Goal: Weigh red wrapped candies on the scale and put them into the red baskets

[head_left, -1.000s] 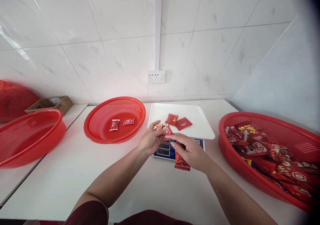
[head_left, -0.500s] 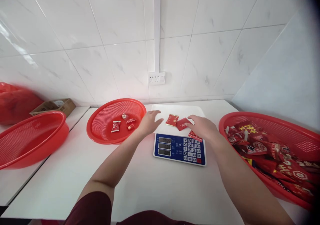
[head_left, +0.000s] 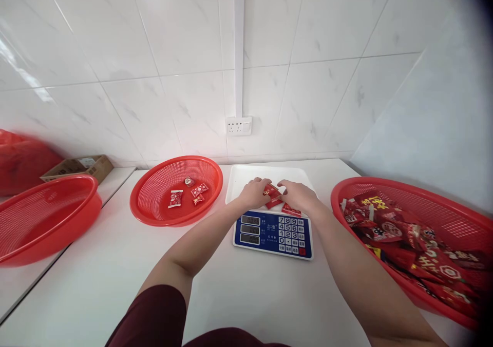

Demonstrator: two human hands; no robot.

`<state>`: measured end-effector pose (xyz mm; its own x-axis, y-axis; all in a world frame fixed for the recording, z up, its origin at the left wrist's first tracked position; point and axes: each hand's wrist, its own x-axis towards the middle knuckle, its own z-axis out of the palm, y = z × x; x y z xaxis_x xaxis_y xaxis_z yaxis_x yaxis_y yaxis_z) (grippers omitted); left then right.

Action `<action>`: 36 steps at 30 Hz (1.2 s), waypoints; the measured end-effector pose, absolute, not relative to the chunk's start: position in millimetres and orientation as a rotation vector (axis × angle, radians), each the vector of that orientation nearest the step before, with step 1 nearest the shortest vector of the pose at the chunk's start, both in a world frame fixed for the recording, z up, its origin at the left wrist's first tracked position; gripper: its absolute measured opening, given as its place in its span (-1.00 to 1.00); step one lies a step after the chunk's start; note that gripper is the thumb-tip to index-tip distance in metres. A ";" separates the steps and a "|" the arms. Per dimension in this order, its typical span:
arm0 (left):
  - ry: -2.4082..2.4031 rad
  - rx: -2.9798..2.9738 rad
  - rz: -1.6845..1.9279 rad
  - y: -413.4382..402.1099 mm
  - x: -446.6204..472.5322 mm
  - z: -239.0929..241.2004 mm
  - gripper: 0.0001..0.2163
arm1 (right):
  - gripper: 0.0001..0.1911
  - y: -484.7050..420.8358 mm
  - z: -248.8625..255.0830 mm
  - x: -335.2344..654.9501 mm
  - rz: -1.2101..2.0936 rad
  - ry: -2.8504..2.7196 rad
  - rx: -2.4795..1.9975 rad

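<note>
**Red packets [head_left: 272, 197] flanked by both hands on weighing tray [head_left: 239, 175]**

The packets are set on the tray between the left hand [head_left: 254, 193] and right hand [head_left: 299, 195], apparently to be kept together. Both hands are half-curled, fingertips at the packets; whether either grip is closed cannot be told, contact being partly hidden. The near display panel [head_left: 271, 230] is left uncovered, presumably for reading. The filled basket [head_left: 348, 188] is placed at right, seemingly for easy reach.

Central packets [head_left: 273, 201] partly hidden, leftmost basket [head_left: 85, 216] cropped
</note>
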<state>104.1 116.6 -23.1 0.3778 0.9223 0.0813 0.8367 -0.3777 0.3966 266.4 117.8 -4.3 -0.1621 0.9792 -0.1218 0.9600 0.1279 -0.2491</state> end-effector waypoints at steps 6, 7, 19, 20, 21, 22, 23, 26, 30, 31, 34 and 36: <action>1.433 2.389 0.368 103.1 109.6 -15.1 -0.46 | -0.59 115.9 -5.0 265.6 0.458 -2.284 -1.941; 1.431 2.393 0.355 102.4 110.6 -14.4 -0.44 | -0.60 115.1 -4.7 266.2 0.461 -2.277 -1.938; 1.577 2.301 0.440 104.8 114.0 -21.3 -0.61 | -0.63 83.7 -11.3 282.6 0.705 -1.992 -1.605; 1.602 2.297 0.500 102.8 111.4 -20.5 -0.62 | -0.61 82.4 -12.7 283.6 0.739 -1.959 -1.573; 1.637 2.290 0.562 100.8 106.9 -18.6 -0.62 | -0.57 82.0 -14.0 284.3 0.788 -1.910 -1.540; 1.681 2.278 0.625 98.9 100.5 -15.5 -0.61 | -0.53 82.4 -15.4 284.3 0.854 -1.843 -1.504; 1.737 2.262 0.686 97.1 92.0 -11.5 -0.59 | -0.49 83.6 -16.9 283.6 0.929 -1.759 -1.463; 1.946 2.188 0.846 90.5 56.3 3.9 -0.57 | -0.41 89.9 -20.7 276.4 1.153 -1.467 -1.313; 2.226 2.060 0.929 74.2 4.2 15.8 -0.61 | -0.38 93.4 -20.8 259.1 1.300 -1.349 -1.220; 2.279 2.032 0.923 68.8 -6.1 15.3 -0.63 | -0.36 91.6 -20.0 255.7 1.290 -1.390 -1.231; 2.360 1.982 0.868 53.1 -24.2 8.2 -0.64 | -0.33 79.9 -17.7 255.0 1.133 -1.607 -1.274; 2.364 1.969 0.834 45.2 -24.6 3.8 -0.62 | -0.38 69.5 -15.5 265.8 0.958 -1.753 -1.287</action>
